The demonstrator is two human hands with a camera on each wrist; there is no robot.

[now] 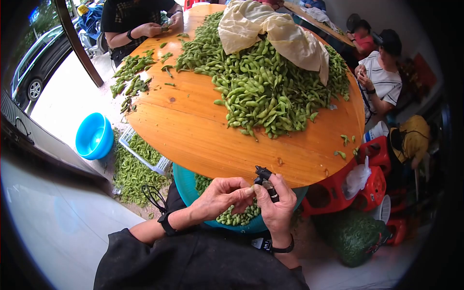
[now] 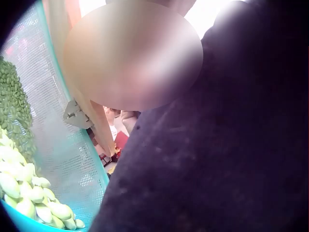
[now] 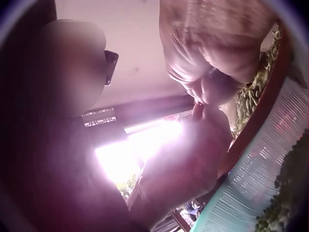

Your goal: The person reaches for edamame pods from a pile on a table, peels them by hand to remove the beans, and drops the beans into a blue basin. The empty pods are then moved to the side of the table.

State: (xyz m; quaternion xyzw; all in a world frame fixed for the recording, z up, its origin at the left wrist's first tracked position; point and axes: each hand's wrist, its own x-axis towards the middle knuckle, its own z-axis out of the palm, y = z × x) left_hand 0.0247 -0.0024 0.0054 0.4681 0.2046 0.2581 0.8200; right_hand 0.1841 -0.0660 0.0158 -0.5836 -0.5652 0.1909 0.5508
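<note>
Above a teal mesh basket, my left hand and right hand meet at their fingertips. Between them they pinch a small thing, apparently a soybean pod, almost wholly hidden by thumbs and fingers. Black bands wrap a finger of the right hand. Shelled green soybeans lie in the basket below, paler ones near and darker green ones farther off. The left wrist view shows those pale beans up close. In the right wrist view, the two hands touch at the tips beside the basket wall.
A large heap of soybean pods covers much of the round wooden table, partly under a cream cloth. A blue basin, pods on the floor and red stools surround it. Other people sit around.
</note>
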